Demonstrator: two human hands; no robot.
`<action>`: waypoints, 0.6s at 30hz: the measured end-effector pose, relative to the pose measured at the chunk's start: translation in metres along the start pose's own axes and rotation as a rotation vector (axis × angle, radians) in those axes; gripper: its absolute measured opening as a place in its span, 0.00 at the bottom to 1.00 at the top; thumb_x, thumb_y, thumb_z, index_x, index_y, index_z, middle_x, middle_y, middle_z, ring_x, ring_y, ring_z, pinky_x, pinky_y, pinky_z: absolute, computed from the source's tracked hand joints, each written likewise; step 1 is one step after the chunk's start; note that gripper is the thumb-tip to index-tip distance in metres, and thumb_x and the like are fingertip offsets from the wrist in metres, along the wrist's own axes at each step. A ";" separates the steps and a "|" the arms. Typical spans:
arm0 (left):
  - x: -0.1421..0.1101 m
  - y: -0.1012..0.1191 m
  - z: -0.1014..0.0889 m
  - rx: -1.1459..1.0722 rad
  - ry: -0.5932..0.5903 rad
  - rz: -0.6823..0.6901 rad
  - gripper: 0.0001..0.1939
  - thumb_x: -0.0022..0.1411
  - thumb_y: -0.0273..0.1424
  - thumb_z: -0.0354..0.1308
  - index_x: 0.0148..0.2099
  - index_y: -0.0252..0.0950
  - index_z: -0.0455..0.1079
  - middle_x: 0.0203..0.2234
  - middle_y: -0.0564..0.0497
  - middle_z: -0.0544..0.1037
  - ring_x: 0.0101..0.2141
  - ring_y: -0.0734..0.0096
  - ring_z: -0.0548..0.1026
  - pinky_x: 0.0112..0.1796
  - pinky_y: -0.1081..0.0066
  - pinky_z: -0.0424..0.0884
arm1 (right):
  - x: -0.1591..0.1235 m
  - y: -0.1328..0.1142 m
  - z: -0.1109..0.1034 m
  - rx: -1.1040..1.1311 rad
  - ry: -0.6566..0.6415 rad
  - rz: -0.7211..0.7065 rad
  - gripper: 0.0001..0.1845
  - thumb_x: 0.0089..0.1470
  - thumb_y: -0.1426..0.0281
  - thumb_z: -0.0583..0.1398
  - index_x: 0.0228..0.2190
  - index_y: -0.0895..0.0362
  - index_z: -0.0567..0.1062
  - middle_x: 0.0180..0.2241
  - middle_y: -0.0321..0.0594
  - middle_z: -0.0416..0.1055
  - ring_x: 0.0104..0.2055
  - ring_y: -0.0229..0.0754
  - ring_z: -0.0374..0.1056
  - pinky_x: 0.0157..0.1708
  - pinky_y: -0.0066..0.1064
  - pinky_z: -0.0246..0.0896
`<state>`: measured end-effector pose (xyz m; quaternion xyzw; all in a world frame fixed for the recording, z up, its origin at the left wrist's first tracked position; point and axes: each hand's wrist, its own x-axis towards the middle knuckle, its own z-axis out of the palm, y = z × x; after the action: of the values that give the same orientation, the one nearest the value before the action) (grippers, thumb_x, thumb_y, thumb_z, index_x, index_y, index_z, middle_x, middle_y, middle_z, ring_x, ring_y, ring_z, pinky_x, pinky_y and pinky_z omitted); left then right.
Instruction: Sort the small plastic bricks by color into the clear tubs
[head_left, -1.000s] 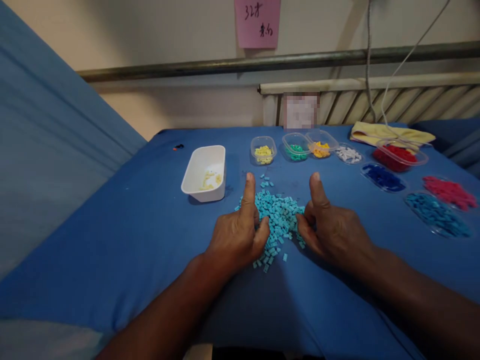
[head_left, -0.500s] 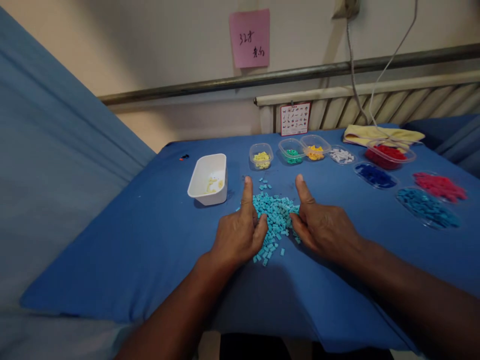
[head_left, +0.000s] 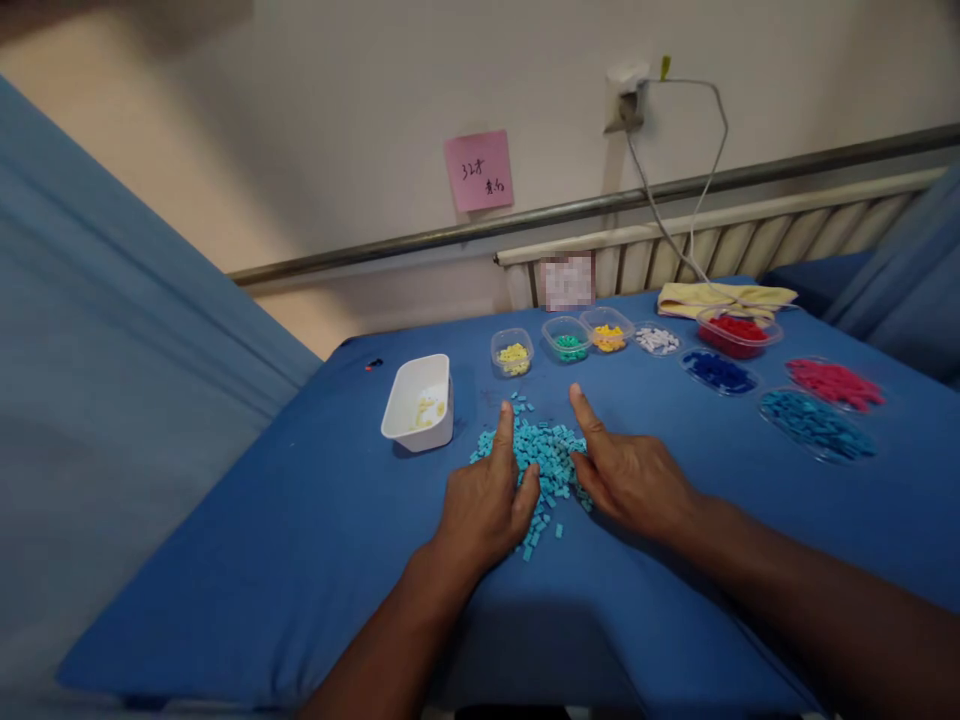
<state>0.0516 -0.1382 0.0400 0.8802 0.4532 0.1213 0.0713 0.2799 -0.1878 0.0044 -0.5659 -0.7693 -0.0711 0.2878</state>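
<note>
A heap of small turquoise toy bricks [head_left: 551, 455] lies loose on the blue cloth in front of me. My left hand [head_left: 482, 503] rests at the near left side of the heap, index finger stretched forward and thumb apart. At the right edge is my right hand [head_left: 643, 482], its index finger and thumb also spread. I see nothing held in either hand; the other fingers are mostly hidden beneath. Left of the heap stands a white tub [head_left: 397, 412] with a few pale yellowish pieces inside.
Clear tubs hold yellow [head_left: 513, 358], green [head_left: 571, 347] and orange pieces [head_left: 607, 336] behind the heap. Further right are trays of white [head_left: 658, 340], dark blue [head_left: 718, 371], red [head_left: 736, 335], pink [head_left: 836, 383] and teal pieces [head_left: 816, 423]. A yellow cloth [head_left: 720, 298] lies at the back.
The camera view has tilted up, so the scene sits lower. Both hands keep much the same pose at the sides of the heap, with the fingers slightly shifted.
</note>
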 end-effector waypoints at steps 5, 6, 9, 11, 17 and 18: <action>-0.001 -0.001 0.001 -0.012 0.018 0.001 0.45 0.78 0.39 0.51 0.83 0.30 0.31 0.33 0.52 0.83 0.31 0.61 0.81 0.32 0.66 0.70 | 0.000 0.002 0.001 -0.041 -0.048 0.021 0.47 0.73 0.68 0.52 0.78 0.65 0.30 0.33 0.41 0.83 0.28 0.48 0.78 0.27 0.36 0.56; -0.001 -0.003 0.001 -0.025 0.043 0.011 0.43 0.78 0.39 0.51 0.83 0.31 0.34 0.33 0.52 0.83 0.32 0.61 0.81 0.33 0.65 0.72 | 0.000 0.002 0.001 -0.047 -0.065 0.036 0.46 0.73 0.67 0.52 0.79 0.65 0.32 0.33 0.42 0.83 0.29 0.49 0.78 0.28 0.36 0.56; 0.001 -0.011 0.002 -0.076 0.204 0.064 0.35 0.79 0.39 0.51 0.81 0.35 0.50 0.41 0.47 0.84 0.40 0.60 0.82 0.43 0.63 0.76 | 0.002 0.006 0.001 -0.058 -0.131 0.090 0.43 0.73 0.66 0.52 0.79 0.63 0.42 0.34 0.44 0.84 0.30 0.51 0.79 0.29 0.37 0.58; 0.004 -0.019 0.002 -0.108 0.315 0.093 0.29 0.79 0.40 0.50 0.76 0.36 0.61 0.50 0.42 0.83 0.50 0.58 0.81 0.53 0.58 0.77 | 0.003 0.011 0.001 -0.047 -0.168 0.115 0.37 0.73 0.64 0.51 0.78 0.61 0.53 0.40 0.48 0.86 0.36 0.52 0.82 0.32 0.38 0.62; -0.013 -0.031 -0.004 -0.119 0.036 -0.035 0.36 0.79 0.52 0.48 0.79 0.38 0.59 0.76 0.37 0.63 0.75 0.47 0.62 0.72 0.45 0.60 | 0.005 0.035 -0.001 0.018 -0.212 0.191 0.23 0.75 0.62 0.51 0.58 0.52 0.81 0.54 0.45 0.84 0.50 0.52 0.81 0.42 0.38 0.65; -0.021 -0.030 -0.005 -0.100 -0.055 -0.052 0.40 0.78 0.55 0.48 0.81 0.39 0.54 0.78 0.37 0.57 0.77 0.46 0.57 0.73 0.43 0.57 | 0.006 0.038 -0.001 0.019 -0.218 0.210 0.22 0.75 0.61 0.51 0.55 0.52 0.82 0.52 0.44 0.85 0.49 0.51 0.81 0.41 0.37 0.64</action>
<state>0.0158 -0.1377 0.0345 0.8666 0.4670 0.1175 0.1306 0.3139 -0.1702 0.0002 -0.6449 -0.7332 0.0285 0.2138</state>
